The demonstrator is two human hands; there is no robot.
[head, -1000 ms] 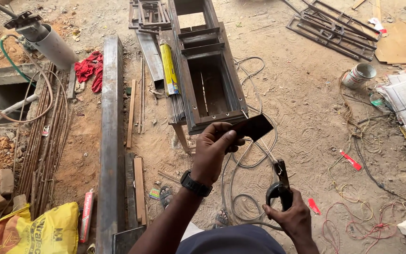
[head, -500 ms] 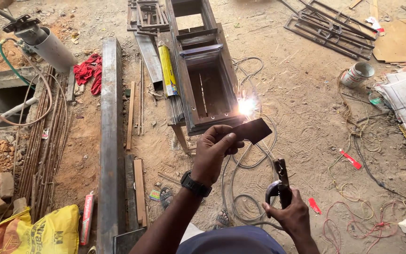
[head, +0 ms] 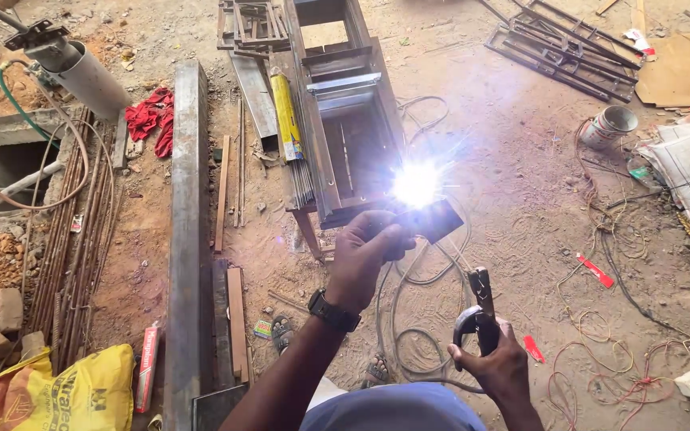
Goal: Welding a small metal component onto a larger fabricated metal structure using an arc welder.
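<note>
Left hand (head: 367,257) grips a dark shield (head: 434,221) beside the spark (head: 415,183) on the metal frame (head: 345,144). Right hand (head: 495,363) clasps the welding holder (head: 481,307), its rod probably lost in glare; steadiness matters

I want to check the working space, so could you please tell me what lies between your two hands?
In the head view, loops of grey cable on the dirt ground lie between the left hand and the right hand.

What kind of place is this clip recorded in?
Most likely an open-air welding yard or building site: a bright welding arc flares at a metal frame on bare dirt, steel bars lie stacked nearby, and cables trail across the ground.
</note>
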